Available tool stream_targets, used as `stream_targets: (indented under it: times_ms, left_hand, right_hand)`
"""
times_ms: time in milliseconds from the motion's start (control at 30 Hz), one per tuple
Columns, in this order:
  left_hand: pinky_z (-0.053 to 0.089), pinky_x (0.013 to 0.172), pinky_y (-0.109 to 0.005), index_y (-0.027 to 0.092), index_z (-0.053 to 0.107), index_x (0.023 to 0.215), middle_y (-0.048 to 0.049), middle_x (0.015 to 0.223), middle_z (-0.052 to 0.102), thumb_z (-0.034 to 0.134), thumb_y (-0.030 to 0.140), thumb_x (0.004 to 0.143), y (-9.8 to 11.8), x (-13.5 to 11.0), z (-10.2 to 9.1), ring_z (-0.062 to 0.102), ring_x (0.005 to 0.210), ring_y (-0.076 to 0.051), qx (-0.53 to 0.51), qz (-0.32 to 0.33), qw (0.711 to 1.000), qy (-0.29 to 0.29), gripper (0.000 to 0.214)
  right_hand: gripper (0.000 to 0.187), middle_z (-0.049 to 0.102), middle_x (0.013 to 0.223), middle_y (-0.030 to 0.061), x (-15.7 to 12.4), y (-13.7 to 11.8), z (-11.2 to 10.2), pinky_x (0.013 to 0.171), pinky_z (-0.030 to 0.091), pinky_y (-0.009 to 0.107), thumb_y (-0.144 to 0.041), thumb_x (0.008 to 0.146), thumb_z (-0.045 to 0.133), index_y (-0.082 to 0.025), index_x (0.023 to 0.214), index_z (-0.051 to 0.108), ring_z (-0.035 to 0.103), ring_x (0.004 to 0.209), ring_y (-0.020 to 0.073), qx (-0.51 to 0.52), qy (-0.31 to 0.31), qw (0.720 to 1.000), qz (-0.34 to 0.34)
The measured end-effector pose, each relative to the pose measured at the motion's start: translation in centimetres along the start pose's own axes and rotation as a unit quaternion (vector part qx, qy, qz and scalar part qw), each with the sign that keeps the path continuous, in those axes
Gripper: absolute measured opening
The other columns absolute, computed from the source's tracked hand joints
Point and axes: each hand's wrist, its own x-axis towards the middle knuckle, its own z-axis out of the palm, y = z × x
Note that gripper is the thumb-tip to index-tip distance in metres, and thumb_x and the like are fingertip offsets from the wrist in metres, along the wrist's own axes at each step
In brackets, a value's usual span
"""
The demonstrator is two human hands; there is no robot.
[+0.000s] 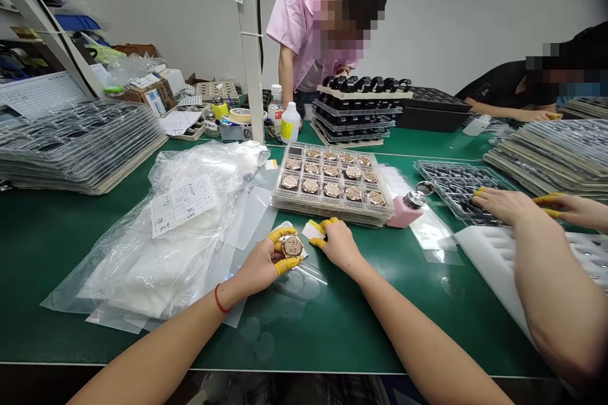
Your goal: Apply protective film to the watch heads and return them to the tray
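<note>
Well, in the head view we found the left hand (259, 266) pinching a bronze disc (292, 245) between its yellow-capped thumb and fingers, the disc held above a clear plastic sheet (304, 278) on the green bench mat (361, 335). The right hand (339, 245) sat just beside the disc, its yellow-capped fingers (327, 223) curled and close together at a small white card (313, 230); we could not tell whether they pinched it. A red string (219, 299) circled the left wrist. Beyond the hands stood a stack of trays of similar discs (332, 212), with a pink bottle (403, 212) to its right. A large plastic bag (161, 253) lay to the left, a written sheet (184, 205) on top. At right, a co-worker's hand (503, 205) lay over a clear tray (444, 180).
</note>
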Motion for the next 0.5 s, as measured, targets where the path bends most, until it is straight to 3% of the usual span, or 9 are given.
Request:
stream_targets:
  times_ms: [100, 233, 367, 500]
  left_hand:
    - [0.049, 0.093, -0.043, 0.018, 0.042, 0.123, -0.0096, 0.112, 0.061, 0.072, 0.027, 0.071, -0.1, -0.1, -0.1, 0.064, 0.097, -0.023, 0.006, 0.016, 1.0, 0.001, 0.061]
    - [0.05, 0.091, -0.039, 0.019, 0.044, 0.123, -0.0083, 0.108, 0.062, 0.072, 0.026, 0.072, -0.1, -0.2, -0.2, 0.063, 0.099, -0.023, 0.011, 0.047, 0.999, 0.003, 0.059]
    - [0.051, 0.085, -0.036, 0.02, 0.044, 0.124, -0.0071, 0.105, 0.062, 0.07, 0.025, 0.074, -0.2, -0.2, -0.3, 0.063, 0.096, -0.022, -0.004, 0.076, 0.997, -0.012, 0.056]
    - [0.05, 0.088, -0.035, 0.022, 0.045, 0.126, -0.0071, 0.108, 0.062, 0.068, 0.025, 0.076, -0.4, -0.2, -0.2, 0.062, 0.1, -0.023, -0.008, 0.084, 0.996, -0.036, 0.055]
  right_hand:
    - [0.012, 0.058, 0.085, 0.0076, -0.5, -0.5, -0.1, 0.07, 0.039, 0.032, -0.027, 0.084, 0.051, -0.017, 0.08, 0.056, 0.052, 0.083, 0.0216, 0.099, 0.017, 0.995, -0.009]
    - [0.016, 0.058, 0.093, 0.0063, -2.1, -2.2, -1.6, 0.073, 0.041, 0.031, -0.027, 0.09, 0.04, -0.019, 0.096, 0.053, 0.051, 0.085, 0.0182, 0.235, 0.133, 0.956, -0.112]
    - [0.014, 0.057, 0.079, 0.0044, -3.7, -4.0, -2.4, 0.073, 0.037, 0.032, -0.022, 0.089, 0.042, -0.02, 0.091, 0.055, 0.046, 0.075, 0.0173, 0.161, 0.163, 0.937, -0.265]
    - [0.017, 0.056, 0.074, 0.0052, -3.5, -4.2, -1.6, 0.069, 0.035, 0.032, -0.021, 0.088, 0.039, -0.018, 0.081, 0.055, 0.043, 0.072, 0.0175, 0.113, 0.163, 0.947, -0.254]
